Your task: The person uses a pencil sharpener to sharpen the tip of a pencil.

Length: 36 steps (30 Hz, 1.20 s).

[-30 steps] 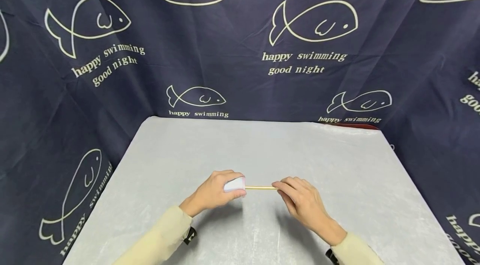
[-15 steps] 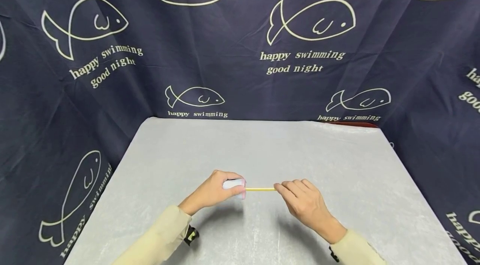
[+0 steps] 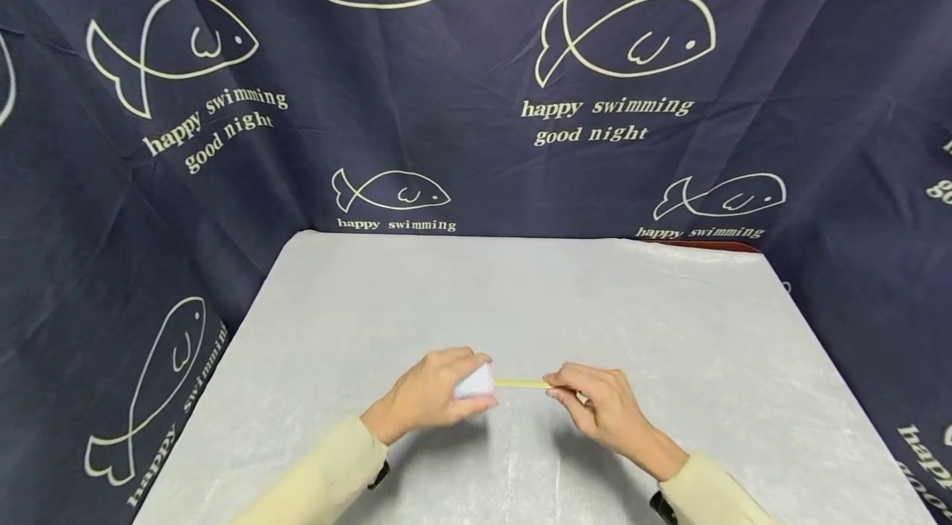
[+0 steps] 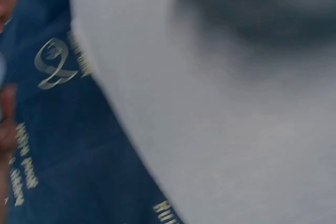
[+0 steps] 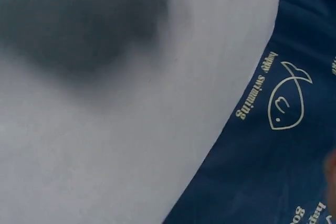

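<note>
Thin yellow piece (image 3: 518, 384) is spanning the gap between left grip (image 3: 435, 388) and right grip (image 3: 606, 405), blocking direct passage there. Free room is extending across the bench (image 3: 476, 293) beyond and outside both. Sleeves (image 3: 316, 471) are obstructing near-side approaches; patterned curtain (image 3: 476, 95) is closing off back and flanks.

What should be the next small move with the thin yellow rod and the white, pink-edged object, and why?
Probably a slight twist of the thin yellow rod by the right hand, which pinches it. The left hand grips the white, pink-edged object, and the rod appears to run straight to its pink edge; whether it goes inside is not clear.
</note>
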### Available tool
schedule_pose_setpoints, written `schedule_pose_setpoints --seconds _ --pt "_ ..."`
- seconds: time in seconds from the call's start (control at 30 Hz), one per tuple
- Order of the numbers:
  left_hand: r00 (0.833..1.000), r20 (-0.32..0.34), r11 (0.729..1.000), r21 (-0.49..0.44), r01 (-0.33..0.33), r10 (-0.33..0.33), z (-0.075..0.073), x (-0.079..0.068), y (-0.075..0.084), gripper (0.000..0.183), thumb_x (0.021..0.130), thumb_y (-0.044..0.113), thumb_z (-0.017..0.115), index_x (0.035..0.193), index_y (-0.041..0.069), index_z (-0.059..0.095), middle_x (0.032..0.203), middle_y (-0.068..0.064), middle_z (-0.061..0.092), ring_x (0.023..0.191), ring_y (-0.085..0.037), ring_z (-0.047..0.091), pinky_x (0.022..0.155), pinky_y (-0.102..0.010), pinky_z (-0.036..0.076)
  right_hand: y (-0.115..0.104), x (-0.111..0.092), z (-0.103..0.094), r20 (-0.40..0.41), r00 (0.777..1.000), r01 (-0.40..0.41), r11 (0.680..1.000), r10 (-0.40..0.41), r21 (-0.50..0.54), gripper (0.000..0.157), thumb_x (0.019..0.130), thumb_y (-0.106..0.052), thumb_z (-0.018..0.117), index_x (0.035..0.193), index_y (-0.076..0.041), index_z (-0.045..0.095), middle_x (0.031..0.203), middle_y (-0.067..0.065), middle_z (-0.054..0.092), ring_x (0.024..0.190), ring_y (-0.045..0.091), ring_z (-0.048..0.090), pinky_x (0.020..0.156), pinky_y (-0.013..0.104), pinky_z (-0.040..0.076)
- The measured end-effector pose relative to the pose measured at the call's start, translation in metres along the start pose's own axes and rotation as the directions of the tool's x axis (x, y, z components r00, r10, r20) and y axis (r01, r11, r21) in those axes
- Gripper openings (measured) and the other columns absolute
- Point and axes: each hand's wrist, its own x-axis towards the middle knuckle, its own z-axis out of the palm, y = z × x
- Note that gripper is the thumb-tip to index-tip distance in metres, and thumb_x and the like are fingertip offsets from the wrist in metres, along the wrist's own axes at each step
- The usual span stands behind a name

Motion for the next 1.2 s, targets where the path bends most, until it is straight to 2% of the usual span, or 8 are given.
schedule_pose_setpoints --seconds 0.13,0.23,0.3,0.47,0.7,0.8,0.93,1.2 --pt "0.911 -0.123 0.867 0.379 -0.324 0.394 0.015 -0.011 0.001 0.047 0.090 0.043 0.061 0.101 -0.004 0.063 0.078 -0.002 0.061 0.065 -0.009 0.057 0.062 -0.013 0.051 0.000 -0.007 -0.009 0.336 0.892 -0.422 0.824 0.303 0.377 0.006 0.084 -0.003 0.067 0.082 -0.009 0.068 0.056 0.005 0.054 0.052 -0.010 0.034 0.041 0.011 0.029" --pt "0.858 -0.130 0.769 0.524 -0.366 0.497 0.022 -0.013 0.002 0.050 0.093 0.044 0.055 0.101 -0.004 0.064 0.080 -0.004 0.064 0.066 -0.010 0.060 0.064 -0.015 0.053 0.004 -0.007 -0.014 0.504 0.792 -0.589 0.646 0.344 0.485 0.004 0.085 0.000 0.064 0.081 0.000 0.066 0.055 0.019 0.046 0.053 -0.007 0.037 0.042 0.014 0.029" --pt "0.851 -0.123 0.743 0.561 -0.365 0.511 0.024 -0.011 0.002 0.050 0.096 0.044 0.050 0.101 -0.003 0.064 0.080 -0.004 0.064 0.066 -0.011 0.059 0.064 -0.016 0.053 0.007 -0.006 -0.017 0.549 0.765 -0.620 0.612 0.336 0.490 0.006 0.086 -0.001 0.063 0.081 0.003 0.064 0.056 0.022 0.044 0.053 -0.006 0.037 0.043 0.014 0.029" --pt "0.892 -0.106 0.788 0.522 -0.326 0.439 0.023 -0.004 0.000 0.048 0.097 0.043 0.049 0.104 -0.002 0.064 0.084 -0.003 0.063 0.070 -0.011 0.059 0.064 -0.018 0.053 0.004 -0.008 -0.020 0.458 0.782 -0.583 0.755 0.422 0.299 0.002 0.088 -0.008 0.065 0.088 -0.010 0.066 0.059 0.004 0.054 0.053 -0.005 0.040 0.045 0.016 0.034" --pt "0.971 -0.113 0.940 0.299 -0.167 0.209 0.013 0.008 -0.004 0.051 0.088 0.046 0.063 0.109 0.000 0.063 0.089 -0.002 0.063 0.076 -0.011 0.061 0.066 -0.019 0.052 0.000 -0.013 -0.016 0.034 0.978 -0.201 0.972 0.206 -0.121 0.011 0.089 -0.009 0.064 0.099 -0.015 0.068 0.082 -0.009 0.067 0.065 -0.001 0.052 0.052 0.014 0.037" --pt "0.991 -0.102 0.982 0.179 -0.063 0.082 0.006 0.010 -0.004 0.055 0.091 0.051 0.054 0.110 0.000 0.064 0.089 -0.003 0.064 0.073 -0.009 0.059 0.063 -0.017 0.050 0.003 -0.010 -0.013 -0.075 0.997 -0.002 0.960 -0.020 -0.281 0.019 0.097 -0.010 0.050 0.101 -0.009 0.069 0.086 -0.003 0.068 0.066 0.007 0.056 0.056 0.018 0.040" --pt "0.997 -0.047 0.997 0.040 0.060 -0.058 -0.002 0.011 0.000 0.052 0.088 0.046 0.061 0.112 0.001 0.065 0.089 -0.003 0.064 0.070 -0.008 0.056 0.059 -0.014 0.046 0.004 -0.004 -0.010 -0.132 0.961 0.155 0.868 -0.243 -0.471 0.030 0.099 -0.005 0.040 0.098 -0.004 0.070 0.083 0.002 0.067 0.067 0.016 0.061 0.055 0.024 0.042" --pt "0.961 0.092 0.951 -0.147 0.271 -0.260 -0.010 0.011 0.005 0.036 0.084 0.028 0.072 0.111 0.006 0.067 0.087 -0.002 0.068 0.067 -0.004 0.053 0.057 -0.013 0.044 -0.001 0.012 -0.008 -0.183 0.897 0.251 0.804 -0.403 -0.540 0.026 0.097 -0.006 0.048 0.085 -0.004 0.071 0.071 0.002 0.061 0.055 0.013 0.052 0.050 0.019 0.034"
